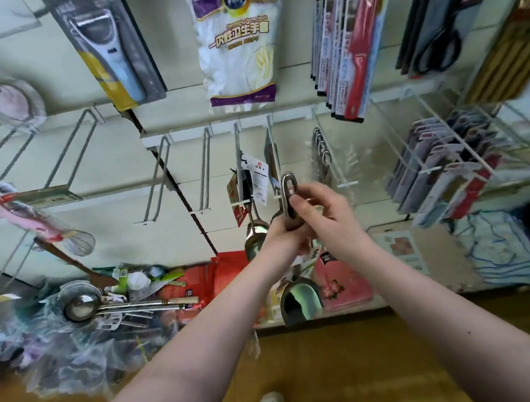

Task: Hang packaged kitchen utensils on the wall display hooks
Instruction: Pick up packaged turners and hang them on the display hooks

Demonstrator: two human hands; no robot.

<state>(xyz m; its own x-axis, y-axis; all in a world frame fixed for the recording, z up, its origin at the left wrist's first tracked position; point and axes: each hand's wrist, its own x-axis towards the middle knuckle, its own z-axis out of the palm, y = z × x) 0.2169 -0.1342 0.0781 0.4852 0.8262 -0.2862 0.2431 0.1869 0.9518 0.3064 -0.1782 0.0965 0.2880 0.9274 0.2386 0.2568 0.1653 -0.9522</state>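
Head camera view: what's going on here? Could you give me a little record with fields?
Held item: metal scoop, loop end up, not yet on a hook
Left hand: grips the handle
Right hand: pinches the handle near its loop
Wall: white wire hooks, some bare
Already hung: another scoop
Lower left: ladle among loose stock

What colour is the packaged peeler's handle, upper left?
Peeler handle: light blue, seen in the head view.

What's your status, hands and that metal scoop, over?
Left hand, right hand grip shiny steel scoop by looped handle. Not yet hung. Neighbouring white wire hook holds another scoop.
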